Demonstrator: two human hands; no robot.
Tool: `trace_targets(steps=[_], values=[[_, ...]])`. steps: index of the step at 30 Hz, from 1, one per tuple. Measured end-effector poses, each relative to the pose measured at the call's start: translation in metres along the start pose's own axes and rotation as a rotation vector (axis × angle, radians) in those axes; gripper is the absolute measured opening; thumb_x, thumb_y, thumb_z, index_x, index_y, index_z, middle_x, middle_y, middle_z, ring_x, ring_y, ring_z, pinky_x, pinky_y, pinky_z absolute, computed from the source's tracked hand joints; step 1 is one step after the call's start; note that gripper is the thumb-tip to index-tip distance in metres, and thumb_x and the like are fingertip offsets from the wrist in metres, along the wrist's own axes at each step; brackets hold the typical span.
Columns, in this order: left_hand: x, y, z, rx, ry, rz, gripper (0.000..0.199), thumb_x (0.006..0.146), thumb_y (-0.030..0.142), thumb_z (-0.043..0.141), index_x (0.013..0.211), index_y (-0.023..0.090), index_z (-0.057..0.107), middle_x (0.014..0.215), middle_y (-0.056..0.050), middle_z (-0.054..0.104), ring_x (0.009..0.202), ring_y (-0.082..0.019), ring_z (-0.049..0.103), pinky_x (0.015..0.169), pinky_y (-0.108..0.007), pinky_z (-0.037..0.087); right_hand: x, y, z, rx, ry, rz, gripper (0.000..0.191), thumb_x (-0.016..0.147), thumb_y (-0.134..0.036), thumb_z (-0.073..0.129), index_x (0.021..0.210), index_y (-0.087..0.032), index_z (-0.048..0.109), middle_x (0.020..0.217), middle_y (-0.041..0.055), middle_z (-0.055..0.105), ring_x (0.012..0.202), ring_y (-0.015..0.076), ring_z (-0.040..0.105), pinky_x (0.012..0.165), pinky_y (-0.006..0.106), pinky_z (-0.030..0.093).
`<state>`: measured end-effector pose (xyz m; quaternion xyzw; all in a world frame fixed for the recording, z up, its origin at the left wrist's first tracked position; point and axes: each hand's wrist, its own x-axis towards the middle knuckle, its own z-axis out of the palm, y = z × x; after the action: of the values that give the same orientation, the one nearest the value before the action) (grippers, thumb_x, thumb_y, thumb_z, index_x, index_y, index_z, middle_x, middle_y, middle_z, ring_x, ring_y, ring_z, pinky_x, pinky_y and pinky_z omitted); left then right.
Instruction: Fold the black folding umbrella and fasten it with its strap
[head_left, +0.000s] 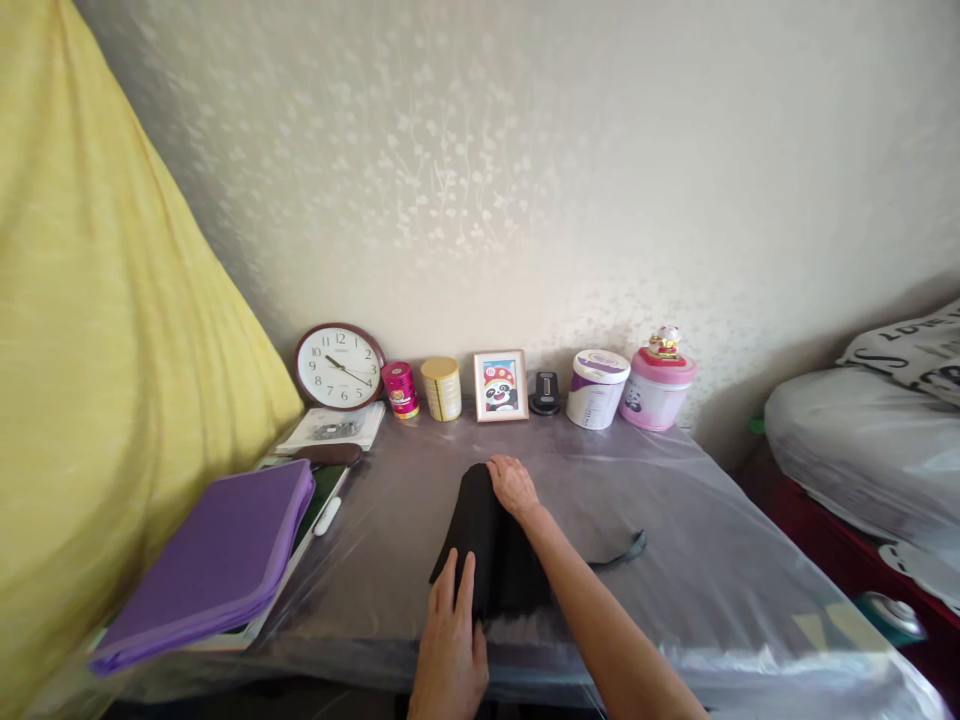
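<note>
A folded black fabric item (pixel 471 530) lies in the middle of the table, close to its front edge; its exact kind I cannot tell. From its right side a thin dark strap (pixel 619 553) runs out over the table cover. My left hand (pixel 454 625) rests at the near left part of the fabric, fingers stretched out and thumb apart. At the far end, my right hand (pixel 514 484) curls its fingers over the fabric's edge, and the forearm crosses above the right part, hiding some of it.
A purple folder (pixel 210 550) lies on books at the left, with a white marker (pixel 328 516) beside it. Along the wall stand a clock (pixel 340 366), a picture frame (pixel 500 386), a pink can (pixel 400 390), a yellow can (pixel 441 388) and two tubs (pixel 598 390). Plastic covers the table (pixel 712 570).
</note>
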<state>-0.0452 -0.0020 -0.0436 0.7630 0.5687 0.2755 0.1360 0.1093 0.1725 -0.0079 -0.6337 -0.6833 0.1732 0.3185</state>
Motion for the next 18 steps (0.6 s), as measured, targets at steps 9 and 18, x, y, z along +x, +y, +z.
trace_targets(steps=[9,18], values=[[0.0,0.005,-0.004,-0.038,0.026,-0.012,0.07,0.075,0.006,0.036,0.14,0.025,0.018,0.146,-0.008,0.023,0.132,-0.022,0.028,0.105,-0.042,0.032,-0.054,0.049,-0.035,0.288,0.004,0.353,0.036,0.088,-0.029,0.029,0.101,-0.015,0.06,0.096,0.0091,0.066,0.083,0.0156,0.064,0.067,0.024,0.049],[0.001,0.007,-0.006,-0.035,0.019,-0.015,0.066,0.076,0.007,0.035,0.139,0.022,0.021,0.145,-0.009,0.024,0.132,-0.022,0.029,0.105,-0.041,0.032,-0.075,0.018,-0.033,0.482,-0.023,0.354,0.033,0.083,-0.039,0.044,0.102,-0.015,0.059,0.081,0.0031,0.064,0.067,0.0132,0.06,0.048,0.018,0.044]])
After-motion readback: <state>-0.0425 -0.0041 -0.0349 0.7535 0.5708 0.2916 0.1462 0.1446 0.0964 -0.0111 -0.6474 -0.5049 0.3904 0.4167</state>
